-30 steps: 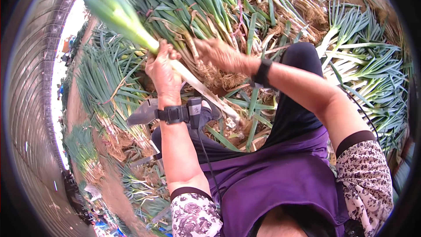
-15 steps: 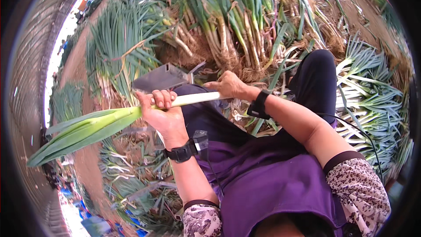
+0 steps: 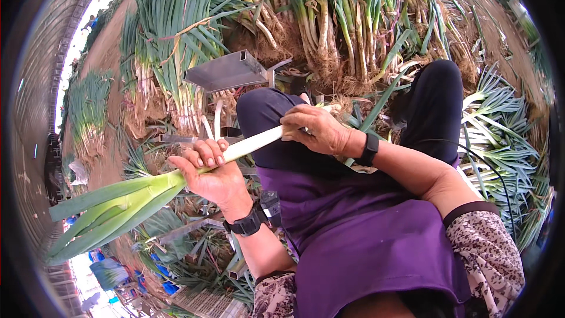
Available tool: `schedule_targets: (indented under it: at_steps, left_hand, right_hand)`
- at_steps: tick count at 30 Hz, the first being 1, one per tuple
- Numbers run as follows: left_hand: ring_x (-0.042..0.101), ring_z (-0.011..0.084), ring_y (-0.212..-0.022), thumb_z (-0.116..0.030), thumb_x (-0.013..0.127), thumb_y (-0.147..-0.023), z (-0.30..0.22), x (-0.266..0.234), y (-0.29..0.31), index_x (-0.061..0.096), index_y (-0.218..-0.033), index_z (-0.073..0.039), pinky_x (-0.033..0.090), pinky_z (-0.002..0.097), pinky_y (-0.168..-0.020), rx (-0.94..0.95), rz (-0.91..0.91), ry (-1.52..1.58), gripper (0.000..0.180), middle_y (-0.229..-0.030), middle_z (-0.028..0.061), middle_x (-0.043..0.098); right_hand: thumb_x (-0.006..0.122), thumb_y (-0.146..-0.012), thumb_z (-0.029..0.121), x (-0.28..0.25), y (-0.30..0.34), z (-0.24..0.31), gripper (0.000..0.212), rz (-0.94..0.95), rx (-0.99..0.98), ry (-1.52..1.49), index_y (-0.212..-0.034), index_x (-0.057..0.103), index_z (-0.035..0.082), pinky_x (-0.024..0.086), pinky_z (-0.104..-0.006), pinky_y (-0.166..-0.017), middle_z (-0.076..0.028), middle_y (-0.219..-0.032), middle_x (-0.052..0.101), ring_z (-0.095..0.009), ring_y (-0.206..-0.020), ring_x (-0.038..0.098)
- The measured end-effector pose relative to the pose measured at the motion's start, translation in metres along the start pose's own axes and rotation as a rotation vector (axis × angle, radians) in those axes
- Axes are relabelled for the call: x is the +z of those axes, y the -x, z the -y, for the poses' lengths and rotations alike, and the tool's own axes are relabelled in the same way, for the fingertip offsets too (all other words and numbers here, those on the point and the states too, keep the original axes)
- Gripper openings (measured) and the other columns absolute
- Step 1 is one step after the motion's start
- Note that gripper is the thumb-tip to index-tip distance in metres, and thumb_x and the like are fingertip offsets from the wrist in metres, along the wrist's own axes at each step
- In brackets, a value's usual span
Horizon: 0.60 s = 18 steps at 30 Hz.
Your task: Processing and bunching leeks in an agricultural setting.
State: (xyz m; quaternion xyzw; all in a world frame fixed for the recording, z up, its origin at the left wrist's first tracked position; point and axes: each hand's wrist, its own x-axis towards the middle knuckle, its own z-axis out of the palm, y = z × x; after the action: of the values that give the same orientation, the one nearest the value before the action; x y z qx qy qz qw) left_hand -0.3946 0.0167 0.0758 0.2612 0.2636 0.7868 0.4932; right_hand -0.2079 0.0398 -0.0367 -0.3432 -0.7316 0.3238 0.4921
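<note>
A long green onion [image 3: 254,142] lies slanted across my lap, its green leaves to the lower left and its root end to the upper right. My left hand [image 3: 213,172] is closed around the stem just where the white turns to green. Farther up, my right hand [image 3: 321,132] has its fingers wrapped round the white part close to the root end. Pale roots [image 3: 336,109] poke out beyond that hand. What the fingertips of my right hand touch on the far side of the stem is hidden.
Ahead of my knees, bundled green onions [image 3: 176,41] stand with soil on their roots. A metal box-section piece [image 3: 226,71] juts out near my left knee. Whiter-stemmed green onions [image 3: 494,126] are piled to the right. A thin black cable [image 3: 497,172] runs past my right arm.
The green onion has tilted more, its leaf end lower and its root end higher. My right hand has turned and now wraps the stem, with roots showing past it. The view has shifted slightly.
</note>
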Motion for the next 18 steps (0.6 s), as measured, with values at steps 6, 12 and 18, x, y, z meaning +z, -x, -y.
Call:
schedule_targets:
  at_steps: [6, 12, 18]
  left_hand:
    - [0.029, 0.0087, -0.047, -0.035, 0.048, -0.094, -0.030, -0.007, 0.010, 0.034, -0.056, -0.016, 0.027, 0.0248, -0.050, -0.002, -0.021, 0.071, 0.045, -0.051, -0.0044, 0.028]
    - [0.024, 0.0070, -0.041, -0.037, 0.044, -0.096, -0.023, -0.026, 0.012, 0.030, -0.055, -0.018, 0.023, 0.0229, -0.044, -0.004, 0.088, 0.045, 0.047, -0.048, -0.0055, 0.026]
    - [0.024, 0.0063, -0.037, -0.041, 0.045, -0.095, -0.022, -0.018, 0.015, 0.031, -0.056, -0.018, 0.020, 0.0222, -0.041, 0.021, 0.299, -0.001, 0.048, -0.047, -0.0049, 0.028]
  right_hand:
    - [0.059, -0.087, 0.025, -0.023, 0.014, -0.052, 0.026, -0.159, 0.517, 0.266, -0.074, 0.061, 0.003, 0.045, -0.0414, -0.055, -0.018, -0.062, 0.054, -0.037, -0.061, 0.057]
    - [0.060, -0.087, 0.034, -0.034, 0.005, -0.030, 0.035, 0.366, 0.657, 0.281, -0.079, 0.068, 0.001, 0.047, -0.0351, -0.062, -0.015, -0.065, 0.062, -0.030, -0.064, 0.061]
    - [0.064, -0.082, 0.026, -0.038, 0.015, -0.064, 0.024, 0.250, 0.529, 0.198, -0.085, 0.068, 0.002, 0.048, -0.0396, -0.064, -0.014, -0.068, 0.063, -0.030, -0.068, 0.062]
